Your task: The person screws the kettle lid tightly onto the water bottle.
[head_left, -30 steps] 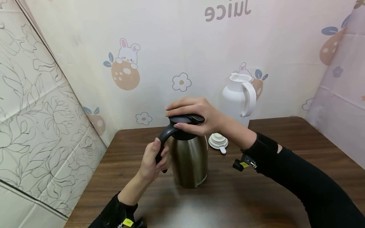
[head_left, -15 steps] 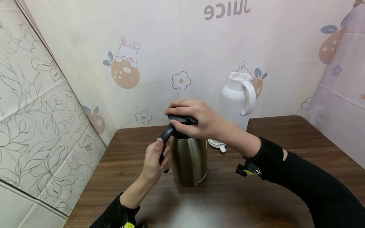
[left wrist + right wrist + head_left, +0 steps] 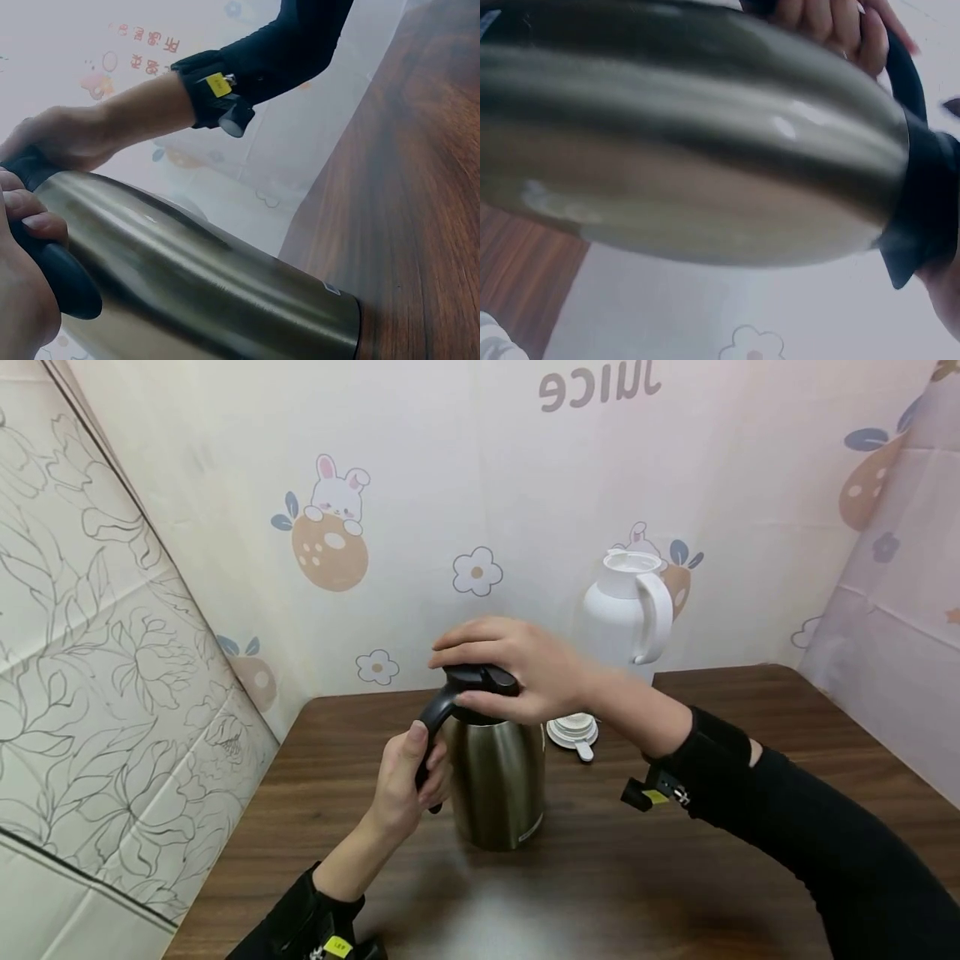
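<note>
A bronze-coloured metal thermos jug (image 3: 498,789) stands upright on the wooden table, its side filling much of both wrist views. My left hand (image 3: 401,777) grips the jug's black handle (image 3: 437,714), thumb along the upper part and fingers curled round it. Over the top, my right hand (image 3: 525,670) holds the black lid (image 3: 476,678), with the thumb on the near side and the fingers across the top and far side. The lid sits at the jug's mouth. From the left wrist, the handle's lower end (image 3: 71,281) shows below my fingers.
Behind the jug to the right stands a white jug (image 3: 618,610) with its top uncovered. A white stopper-like lid (image 3: 576,731) with a small tab lies on the table (image 3: 675,877) between them. Patterned cloth (image 3: 405,485) hangs behind and at both sides.
The black lid has turned a little on the jug under my right hand, which shifted its hold. My left hand keeps its grip on the handle; the jug stays in place.
</note>
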{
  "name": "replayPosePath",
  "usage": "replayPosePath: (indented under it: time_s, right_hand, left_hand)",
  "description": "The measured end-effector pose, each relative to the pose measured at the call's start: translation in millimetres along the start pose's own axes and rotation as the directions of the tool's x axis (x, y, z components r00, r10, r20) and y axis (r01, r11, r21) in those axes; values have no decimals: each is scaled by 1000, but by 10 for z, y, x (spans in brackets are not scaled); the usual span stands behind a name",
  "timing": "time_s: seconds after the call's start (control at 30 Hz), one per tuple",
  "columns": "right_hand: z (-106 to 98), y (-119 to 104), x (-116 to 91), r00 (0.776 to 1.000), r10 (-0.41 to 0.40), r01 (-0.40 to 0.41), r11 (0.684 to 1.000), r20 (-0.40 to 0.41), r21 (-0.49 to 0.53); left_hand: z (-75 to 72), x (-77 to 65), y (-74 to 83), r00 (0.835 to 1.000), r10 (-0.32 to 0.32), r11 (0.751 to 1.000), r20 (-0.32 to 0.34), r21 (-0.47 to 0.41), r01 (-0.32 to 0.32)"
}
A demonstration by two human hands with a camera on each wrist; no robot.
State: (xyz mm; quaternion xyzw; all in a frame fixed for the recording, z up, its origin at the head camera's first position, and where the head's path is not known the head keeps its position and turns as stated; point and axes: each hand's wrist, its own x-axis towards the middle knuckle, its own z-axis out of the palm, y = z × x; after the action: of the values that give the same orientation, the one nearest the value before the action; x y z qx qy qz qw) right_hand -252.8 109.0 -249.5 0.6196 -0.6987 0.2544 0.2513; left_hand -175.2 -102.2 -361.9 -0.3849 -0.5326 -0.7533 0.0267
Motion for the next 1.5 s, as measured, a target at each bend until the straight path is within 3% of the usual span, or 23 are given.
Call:
replayPosePath:
  time_s: [0.1, 0.23, 0.37, 0.57, 0.67, 0.77, 0.9, 1.0, 1.1, 1.23, 1.37, 1.5]
  right_hand:
    - [-48, 83, 32, 998, -49, 44, 990, 34, 134]
    - [-35, 142, 98, 999, -30, 24, 973, 25, 228]
    - [1, 141, 147, 999, -30, 27, 975, 11, 219]
    - [39, 81, 166, 999, -29, 33, 986, -29, 161]
    - [68, 34, 168, 999, 34, -30, 992, -33, 121]
    - [103, -63, 176, 986, 159, -158, 987, -42, 38]
    - [134, -219, 204, 939, 338, -343, 934, -68, -99]
    - [102, -252, 211, 923, 383, -385, 914, -39, -128]
    - [34, -174, 186, 949, 315, -311, 946, 31, -87]
    - [-14, 22, 110, 990, 117, -119, 993, 83, 24]
    - [-1, 153, 57, 998, -19, 14, 996, 61, 88]
    - [37, 177, 30, 998, -38, 36, 998, 43, 45]
  left_hand:
    - [0, 2, -1, 1000, -15, 1000, 12, -21, 15]
    - [6, -1, 5, 999, -19, 999, 26, -40, 20]
    - [24, -1, 8, 1000, -21, 999, 6, -38, 21]
    - [58, -16, 1, 997, 0, 1000, -81, 10, 1]
    - [75, -32, 3, 992, -1, 999, -123, 38, 5]
    - [86, -45, 5, 988, -8, 998, -155, 67, 19]
    - [64, -34, 10, 988, -19, 997, -154, 71, 31]
    - [22, -9, 14, 994, -28, 998, -106, 48, 33]
    - [-23, 10, 16, 998, -38, 999, -47, 16, 38]
    - [-64, 8, 19, 999, -41, 999, 4, -15, 41]
    - [-75, 2, 13, 999, -49, 999, 13, -20, 49]
    - [-69, -6, -11, 999, -47, 999, -16, -3, 46]
